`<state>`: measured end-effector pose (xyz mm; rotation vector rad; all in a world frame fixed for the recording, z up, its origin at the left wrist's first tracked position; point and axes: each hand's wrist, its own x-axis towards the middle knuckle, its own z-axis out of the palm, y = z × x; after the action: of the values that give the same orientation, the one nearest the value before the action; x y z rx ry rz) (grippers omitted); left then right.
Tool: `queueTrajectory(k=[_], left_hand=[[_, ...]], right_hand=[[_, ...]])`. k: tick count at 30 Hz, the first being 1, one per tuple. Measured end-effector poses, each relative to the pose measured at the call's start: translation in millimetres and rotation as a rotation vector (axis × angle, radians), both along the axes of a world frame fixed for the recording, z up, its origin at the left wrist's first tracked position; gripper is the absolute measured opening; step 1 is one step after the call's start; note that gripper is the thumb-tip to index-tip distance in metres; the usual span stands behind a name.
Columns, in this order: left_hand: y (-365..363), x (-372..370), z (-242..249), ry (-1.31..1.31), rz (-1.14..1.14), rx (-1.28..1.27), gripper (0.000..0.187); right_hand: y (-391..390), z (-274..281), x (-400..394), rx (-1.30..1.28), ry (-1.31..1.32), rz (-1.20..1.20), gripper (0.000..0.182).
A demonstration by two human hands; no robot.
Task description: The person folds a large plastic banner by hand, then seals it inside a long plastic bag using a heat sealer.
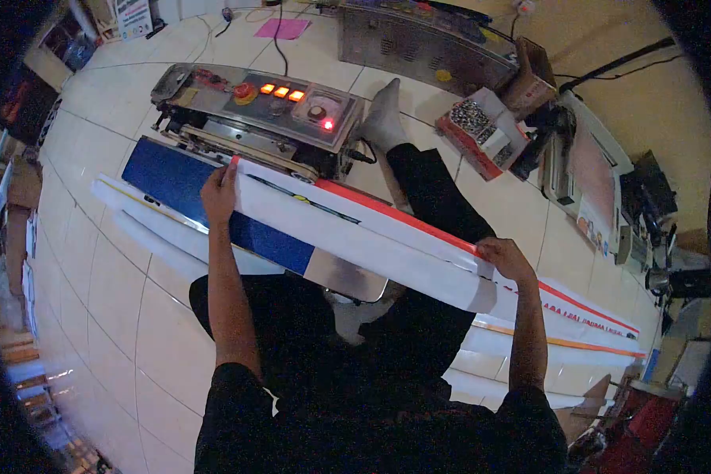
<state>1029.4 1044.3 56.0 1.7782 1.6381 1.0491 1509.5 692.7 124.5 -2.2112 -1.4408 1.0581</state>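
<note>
The left hand (220, 193) and right hand (509, 259) grip the red-edged white banner (371, 245) stretched between them, its long axis slanting past the band sealer (261, 114), the left hand nearer that machine.

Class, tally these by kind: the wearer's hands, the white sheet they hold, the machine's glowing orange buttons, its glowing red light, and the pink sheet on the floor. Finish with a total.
Hands (left hand, right hand): 2
White sheet: 1
Orange buttons: 3
Red light: 1
Pink sheet: 1
Total: 8
</note>
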Motion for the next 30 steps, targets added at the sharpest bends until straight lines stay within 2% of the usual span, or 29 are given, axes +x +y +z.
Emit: queueTrajectory(k=[1, 2, 3, 5, 7, 9, 10, 11, 13, 16, 18, 19, 21, 23, 25, 28, 30], left_hand=[[2.9, -2.0, 0.2, -0.048, 0.004, -0.058, 0.041], [20.1, -13.0, -32.3, -0.136, -0.018, 0.015, 0.041], [20.1, -11.8, -25.6, -0.138, -0.035, 0.011, 0.041], [14.8, -12.8, -7.8, 0.124, 0.005, 0.01, 0.042], [10.9, -8.8, -4.2, 0.05, 0.001, -0.016, 0.039], [17.1, -13.5, -5.2, 0.048, 0.008, 0.001, 0.043], [18.1, -15.2, -2.7, 0.207, 0.016, 0.071, 0.046], [18.2, -16.8, -4.3, 0.201, 0.001, 0.071, 0.046], [22.3, -20.6, -7.0, 0.026, -0.03, -0.004, 0.046], [24.8, -18.5, -2.7, 0.054, -0.047, 0.005, 0.043], [29.2, -26.5, -6.1, 0.076, -0.035, 0.017, 0.042], [32.2, -29.0, -14.1, 0.006, -0.055, 0.046, 0.039], [35.7, -34.6, -16.1, -0.049, -0.066, 0.083, 0.037], [35.4, -33.2, -14.8, -0.08, -0.014, -0.003, 0.034], [38.6, -38.4, -14.0, -0.008, -0.008, 0.065, 0.031], [27.3, -29.5, -5.3, -0.116, 0.021, 0.122, 0.029], [16.3, -27.4, -4.7, 0.167, 0.226, 0.578, 0.024]], right_hand=[[-0.2, -3.9, 2.2, -0.004, -0.004, -0.014, 0.022], [-0.9, -9.0, 4.2, 0.031, 0.077, -0.012, 0.023], [-2.0, -13.7, 6.8, 0.068, 0.159, -0.011, 0.023], [-3.7, -19.6, 14.6, 0.034, 0.187, 0.001, 0.023], [-7.7, -24.0, 20.6, -0.001, 0.211, 0.015, 0.024], [-8.6, -24.7, 19.1, -0.017, 0.185, -0.001, 0.024], [-8.8, -23.2, 18.5, -0.023, 0.174, -0.012, 0.024], [-7.0, -20.2, 16.4, -0.007, 0.178, 0.016, 0.025], [-8.7, -19.1, 18.7, 0.012, 0.182, 0.031, 0.025], [-9.5, -23.3, 19.3, 0.082, 0.193, 0.075, 0.027], [-6.6, -20.4, 17.6, 0.047, 0.156, 0.09, 0.029], [-3.0, -18.0, 16.0, 0.057, 0.165, 0.101, 0.029], [4.3, -12.7, 11.7, -0.093, 0.083, 0.09, 0.029], [7.0, -19.3, 14.6, -0.078, 0.095, 0.112, 0.03], [7.1, -27.3, 20.5, -0.067, 0.101, 0.126, 0.03], [9.3, -36.6, 22.2, -0.047, 0.116, 0.128, 0.033], [14.5, -27.0, 15.4, -0.086, 0.105, 0.133, 0.032]])
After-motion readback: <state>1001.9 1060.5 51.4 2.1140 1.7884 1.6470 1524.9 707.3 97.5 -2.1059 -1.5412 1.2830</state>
